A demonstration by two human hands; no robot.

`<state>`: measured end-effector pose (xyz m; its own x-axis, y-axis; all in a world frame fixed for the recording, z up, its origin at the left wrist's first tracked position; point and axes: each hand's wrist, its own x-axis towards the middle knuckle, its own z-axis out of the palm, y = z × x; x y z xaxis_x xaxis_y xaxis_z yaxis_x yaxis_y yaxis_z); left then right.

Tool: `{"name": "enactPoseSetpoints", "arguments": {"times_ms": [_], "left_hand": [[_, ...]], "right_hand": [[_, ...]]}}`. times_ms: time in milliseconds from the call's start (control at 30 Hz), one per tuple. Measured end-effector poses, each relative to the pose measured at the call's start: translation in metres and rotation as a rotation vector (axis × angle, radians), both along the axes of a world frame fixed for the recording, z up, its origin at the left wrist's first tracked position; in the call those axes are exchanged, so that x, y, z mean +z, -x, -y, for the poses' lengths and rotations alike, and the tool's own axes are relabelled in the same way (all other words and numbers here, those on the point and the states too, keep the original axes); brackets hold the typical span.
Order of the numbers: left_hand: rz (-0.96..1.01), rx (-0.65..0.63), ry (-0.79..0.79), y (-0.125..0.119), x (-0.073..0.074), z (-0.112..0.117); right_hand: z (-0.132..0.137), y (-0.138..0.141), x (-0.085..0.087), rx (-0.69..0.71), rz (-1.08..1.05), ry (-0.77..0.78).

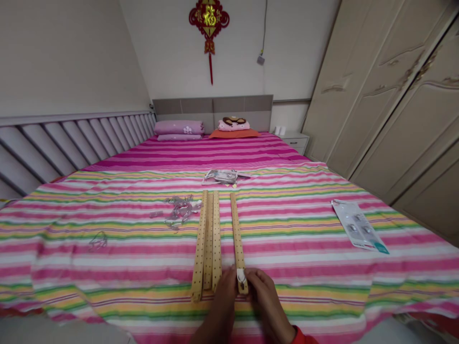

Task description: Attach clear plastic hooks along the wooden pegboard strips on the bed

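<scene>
A narrow wooden strip (236,234) with rows of small holes lies lengthwise on the striped bedspread. At its near end sits a small white hook-like piece (241,275). My left hand (225,285) is closed at the left edge of the strip, its fingertips beside the white piece. From the right, my right hand (264,290) pinches at the white piece and the strip's edge; the exact contact is partly hidden by my fingers. Left of my hands, several similar perforated wooden strips (208,239) lie side by side, close together.
Small clear plastic packets (181,210) are scattered left of the strips. Beyond the strips lies another clear package (224,177). A blister pack (358,227) rests on the right, and a thin clear item (98,240) on the left. A railing (79,138) borders the bed's left side.
</scene>
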<state>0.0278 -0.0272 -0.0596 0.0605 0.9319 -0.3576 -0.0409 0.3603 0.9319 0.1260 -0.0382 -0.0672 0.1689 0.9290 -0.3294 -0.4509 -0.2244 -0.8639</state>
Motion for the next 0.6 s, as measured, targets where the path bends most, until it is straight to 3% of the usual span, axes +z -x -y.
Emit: {"name": "enactPoseSetpoints", "arguments": {"times_ms": [233,433,600], "left_hand": [[-0.094,-0.001,0.026,-0.005,0.007,-0.007],[-0.152,0.073,0.019,-0.010,0.012,-0.008],[-0.136,0.119,0.020,-0.013,0.005,-0.010]], "right_hand": [[0.001,0.000,0.003,-0.019,-0.078,0.005],[-0.003,0.002,0.007,-0.063,0.017,0.068],[-0.003,0.001,0.010,-0.098,0.091,0.047]]}}
